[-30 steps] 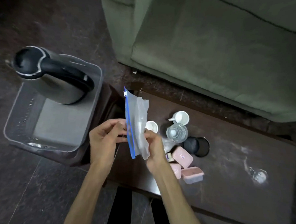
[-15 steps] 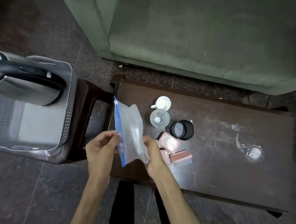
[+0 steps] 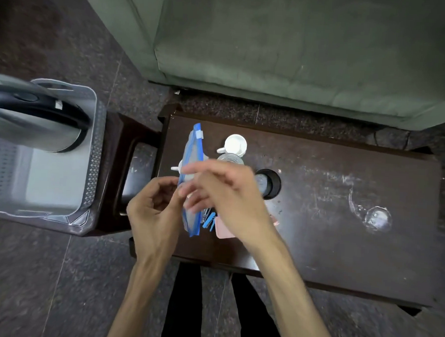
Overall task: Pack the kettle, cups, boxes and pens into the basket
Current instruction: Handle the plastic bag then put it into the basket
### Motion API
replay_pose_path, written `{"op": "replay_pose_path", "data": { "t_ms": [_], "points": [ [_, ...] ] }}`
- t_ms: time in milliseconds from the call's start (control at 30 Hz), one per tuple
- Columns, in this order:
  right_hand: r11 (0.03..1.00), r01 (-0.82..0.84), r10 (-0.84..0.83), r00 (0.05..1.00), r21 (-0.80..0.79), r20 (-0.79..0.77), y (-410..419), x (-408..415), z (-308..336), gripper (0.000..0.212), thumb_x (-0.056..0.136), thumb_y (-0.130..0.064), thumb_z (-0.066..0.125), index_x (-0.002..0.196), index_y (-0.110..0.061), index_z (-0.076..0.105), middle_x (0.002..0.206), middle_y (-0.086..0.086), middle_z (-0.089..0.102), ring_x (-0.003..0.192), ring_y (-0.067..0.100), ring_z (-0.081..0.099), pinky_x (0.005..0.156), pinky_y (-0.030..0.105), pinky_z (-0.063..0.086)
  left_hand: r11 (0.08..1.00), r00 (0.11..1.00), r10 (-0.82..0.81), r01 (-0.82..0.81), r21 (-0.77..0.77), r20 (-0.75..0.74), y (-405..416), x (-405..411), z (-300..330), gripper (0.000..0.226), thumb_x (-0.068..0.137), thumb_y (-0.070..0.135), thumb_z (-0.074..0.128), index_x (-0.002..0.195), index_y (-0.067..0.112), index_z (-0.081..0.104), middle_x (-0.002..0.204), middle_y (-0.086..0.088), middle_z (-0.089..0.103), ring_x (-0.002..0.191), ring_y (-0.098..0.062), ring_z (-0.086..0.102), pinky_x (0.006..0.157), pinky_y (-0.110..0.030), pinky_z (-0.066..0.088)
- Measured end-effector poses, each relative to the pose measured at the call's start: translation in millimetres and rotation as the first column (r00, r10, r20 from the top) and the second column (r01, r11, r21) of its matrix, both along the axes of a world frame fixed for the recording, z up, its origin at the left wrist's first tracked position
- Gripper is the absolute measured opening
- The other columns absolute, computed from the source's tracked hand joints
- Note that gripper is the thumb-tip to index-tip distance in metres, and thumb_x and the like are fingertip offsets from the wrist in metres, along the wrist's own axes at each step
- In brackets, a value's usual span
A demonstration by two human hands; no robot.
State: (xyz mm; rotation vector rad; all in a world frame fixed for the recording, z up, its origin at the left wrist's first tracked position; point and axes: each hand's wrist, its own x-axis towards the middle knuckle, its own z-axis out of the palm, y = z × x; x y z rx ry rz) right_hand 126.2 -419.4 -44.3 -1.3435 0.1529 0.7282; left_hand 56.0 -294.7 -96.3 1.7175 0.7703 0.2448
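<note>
A clear zip bag (image 3: 192, 151) with a blue seal stands edge-on over the dark table (image 3: 340, 252). My left hand (image 3: 154, 211) pinches its lower edge. My right hand (image 3: 227, 194) is blurred, its fingers spread across the bag's side; its grip is unclear. Partly hidden under that hand are a pink box (image 3: 223, 229) and blue pens (image 3: 209, 220). Behind stand a white cup (image 3: 234, 144), a glass cup (image 3: 229, 158) and a black cup (image 3: 271, 183). The steel kettle (image 3: 25, 122) sits in the grey basket (image 3: 95, 146) at the left.
The basket rests on a dark stool (image 3: 128, 168) beside the table's left end. A small clear glass piece (image 3: 377, 219) lies on the table's right part. A green sofa (image 3: 299, 56) runs along the far side. My legs are below the table's near edge.
The bag has turned edge-on and risen over the cups. My right hand has lifted and swung left across the bag, now covering the pink boxes. The camera view has shifted.
</note>
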Motion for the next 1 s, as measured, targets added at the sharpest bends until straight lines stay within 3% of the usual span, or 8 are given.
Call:
{"op": "replay_pose_path", "data": {
  "t_ms": [100,233,367,533,633,733,833,1000],
  "points": [
    [0.807,-0.339,0.36,0.932,-0.483,-0.054,2,0,-3,0.026,0.097,-0.018,0.048,0.103,-0.003,0.07,0.066,0.009,0.076,0.055,0.031,0.073,0.062,0.034,0.063,0.996,0.997,0.078,-0.08,0.047,0.025,-4,-6,-1,0.007,0.095,0.01,0.073,0.094,0.017,0.074,0.077,0.008,0.075,0.066,-0.002,0.066,0.062,-0.016,0.054],
    [0.452,-0.338,0.528,0.847,-0.825,-0.057,-11,-14,-12,0.025,0.091,-0.029,0.054,0.075,-0.011,0.052,0.079,0.008,0.064,0.081,0.037,0.064,0.069,0.037,0.052,0.989,0.996,0.066,-0.074,0.13,0.064,-17,-15,-5,0.004,0.095,0.016,0.07,0.098,0.018,0.072,0.082,0.003,0.074,0.07,-0.01,0.067,0.065,-0.019,0.054],
    [0.582,-0.15,0.362,0.928,-0.799,0.089,-9,-27,-16,0.021,0.086,-0.03,0.062,0.1,-0.02,0.075,0.094,0.001,0.078,0.094,0.028,0.071,0.081,0.038,0.059,0.984,0.997,-0.029,0.016,0.179,0.07,-40,-27,-13,0.004,0.093,0.019,0.07,0.097,0.018,0.072,0.082,0.005,0.073,0.07,-0.012,0.069,0.065,-0.029,0.055],
    [0.765,-0.283,0.244,0.959,-0.578,-0.147,-11,-21,-44,0.026,0.089,-0.015,0.061,0.115,-0.013,0.062,0.119,0.004,0.072,0.118,0.025,0.065,0.098,0.04,0.054,0.982,0.992,-0.036,0.013,0.188,0.122,-54,-37,-13,0.016,0.095,0.023,0.068,0.099,0.039,0.07,0.085,0.011,0.072,0.075,-0.015,0.07,0.068,-0.032,0.057],
    [0.563,-0.225,0.326,0.945,-0.795,-0.037,-6,-26,-59,0.044,0.091,-0.03,0.067,0.126,-0.005,0.057,0.122,0.013,0.068,0.118,0.032,0.062,0.098,0.04,0.051,0.974,0.991,-0.028,-0.003,0.225,0.134,-56,-41,-16,0.018,0.096,0.021,0.068,0.097,0.039,0.068,0.084,0.012,0.069,0.073,-0.013,0.068,0.067,-0.028,0.055],
    [0.344,-0.254,0.399,0.911,-0.904,-0.104,-3,-23,-71,0.019,0.097,-0.03,0.059,0.09,-0.013,0.057,0.105,0.011,0.073,0.105,0.03,0.069,0.086,0.035,0.047,0.971,0.989,-0.074,0.043,0.234,0.125,-60,-48,-23,0.005,0.095,0.015,0.068,0.093,0.018,0.071,0.079,0.005,0.067,0.068,-0.016,0.065,0.064,-0.029,0.053],
    [0.183,-0.378,0.513,0.824,-0.907,-0.241,-13,-26,-89,0.034,0.104,-0.02,0.048,0.071,-0.013,0.045,0.096,0.006,0.064,0.112,0.025,0.068,0.084,0.028,0.04,0.96,0.981,-0.146,0.111,0.256,0.125,-70,-50,-23,0.005,0.095,0.013,0.068,0.092,0.013,0.072,0.077,0.007,0.064,0.068,-0.013,0.061,0.067,-0.019,0.047],
    [-0.033,-0.417,0.652,0.68,-0.908,-0.336,-26,-30,-106,0.022,0.106,-0.024,0.045,0.103,-0.019,0.066,0.122,0.005,0.071,0.119,0.024,0.066,0.094,0.031,0.05,0.96,0.983,-0.161,0.135,0.244,0.09,-81,-48,-29,0.002,0.091,0.007,0.072,0.091,0.009,0.073,0.077,0.007,0.063,0.068,-0.01,0.06,0.067,-0.017,0.047]
  ]
}}
